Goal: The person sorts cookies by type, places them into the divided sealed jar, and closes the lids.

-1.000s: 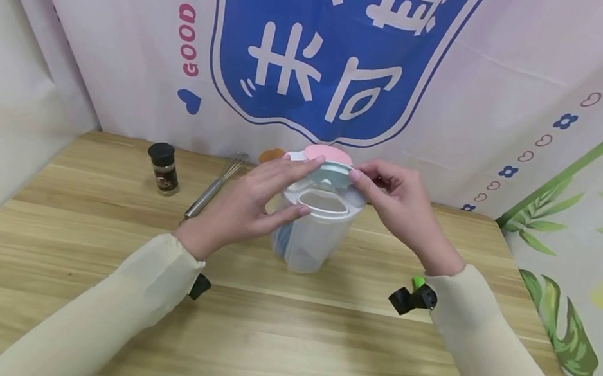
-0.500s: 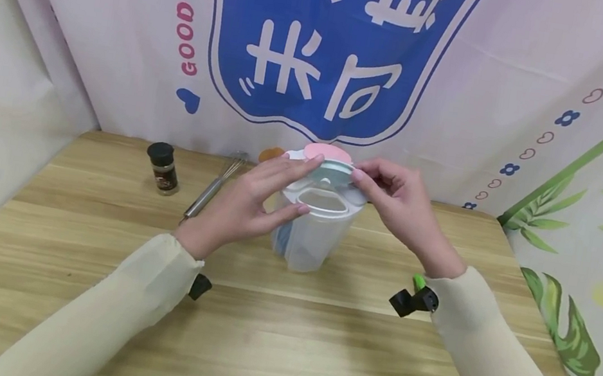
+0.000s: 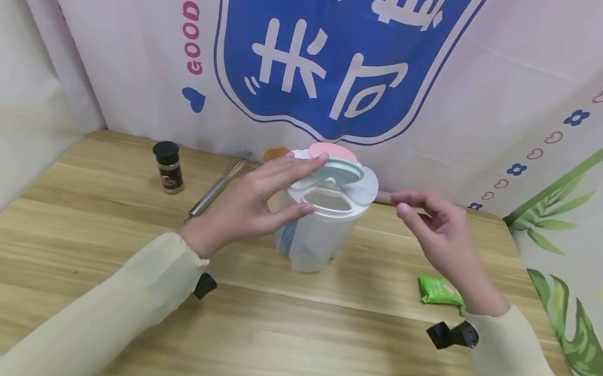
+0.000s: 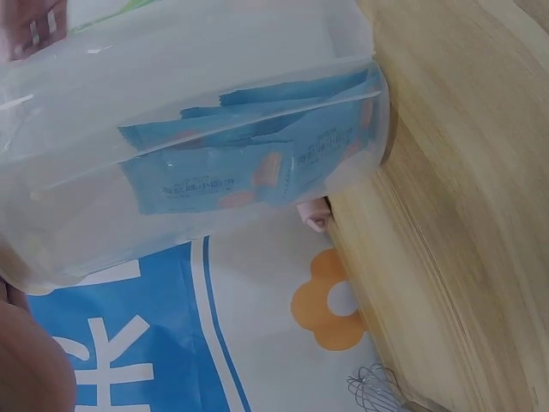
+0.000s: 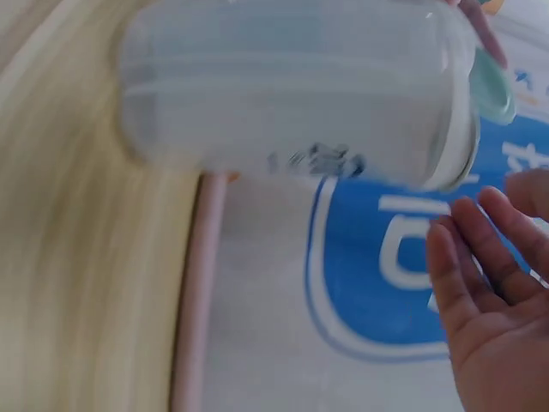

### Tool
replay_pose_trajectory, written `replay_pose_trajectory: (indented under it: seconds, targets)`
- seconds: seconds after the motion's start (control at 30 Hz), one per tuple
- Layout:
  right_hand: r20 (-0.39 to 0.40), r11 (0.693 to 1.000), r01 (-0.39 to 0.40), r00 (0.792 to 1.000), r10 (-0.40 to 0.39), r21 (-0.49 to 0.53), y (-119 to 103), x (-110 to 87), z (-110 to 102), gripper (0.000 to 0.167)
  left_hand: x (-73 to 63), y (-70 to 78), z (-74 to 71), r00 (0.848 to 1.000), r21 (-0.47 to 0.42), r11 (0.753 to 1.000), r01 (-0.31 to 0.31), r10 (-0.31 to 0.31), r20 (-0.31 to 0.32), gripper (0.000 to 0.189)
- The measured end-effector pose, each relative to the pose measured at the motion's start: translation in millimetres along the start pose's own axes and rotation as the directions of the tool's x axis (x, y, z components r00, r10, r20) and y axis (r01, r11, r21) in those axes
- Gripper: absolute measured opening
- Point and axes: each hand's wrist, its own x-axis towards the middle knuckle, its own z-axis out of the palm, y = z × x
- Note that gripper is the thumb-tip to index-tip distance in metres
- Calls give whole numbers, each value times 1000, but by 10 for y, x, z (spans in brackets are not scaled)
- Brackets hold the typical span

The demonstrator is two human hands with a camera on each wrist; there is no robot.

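1 clear cntnr (image 3: pixel 318 242) upright, back-mid of table (image 3: pixel 277 353) from here | L hand (image 3: pixel 259 200) spread, ~straight fingers on lid (image 3: pixel 366 188), prob. steadying | R hand (image 3: pixel 443 232) slack, holds nil, just beside | green flap (image 3: pixel 342 171) up

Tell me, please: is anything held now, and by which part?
The right hand holds nothing. The left hand spreads over the left side of the container lid; whether it grips cannot be told.
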Motion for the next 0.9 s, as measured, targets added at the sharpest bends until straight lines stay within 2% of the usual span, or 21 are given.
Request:
replay_pose_trajectory:
  seconds: [0.07, 0.2, 0.37, 0.47, 0.7, 0.77, 0.9]
  targets:
    - [50, 999, -28, 998, 29, -38, 84, -73, -51, 22, 3, 0, -1, 1000, -3, 1000, 3, -3, 1, 74]
    - [158, 981, -54, 984, 84, -184, 276, -227, -158, 21, 14, -1, -3, 1000, -9, 1000, 4, -4, 2, 74]
    - [278, 929, -37, 949, 148, -367, 510, -400, -313, 23, 17, 3, -3, 1000, -12, 1000, 14, -14, 5, 73]
    - [326, 899, -39, 925, 198, -436, 640, -470, -396, 27, 14, 6, -6, 1000, -19, 1000, 13, -13, 4, 73]
    - [382, 818, -63, 862, 334, -572, 858, -597, -549, 39, 13, 11, -5, 1000, -25, 1000, 15, -15, 2, 74]
    - [382, 808, -77, 853, 356, -584, 898, -624, -563, 40, 14, 9, -4, 1000, -26, 1000, 11, -11, -1, 73]
    - [373, 795, -80, 852, 368, -601, 966, -673, -565, 39, 8, 5, -1, 1000, -32, 999, 2, -3, -5, 73]
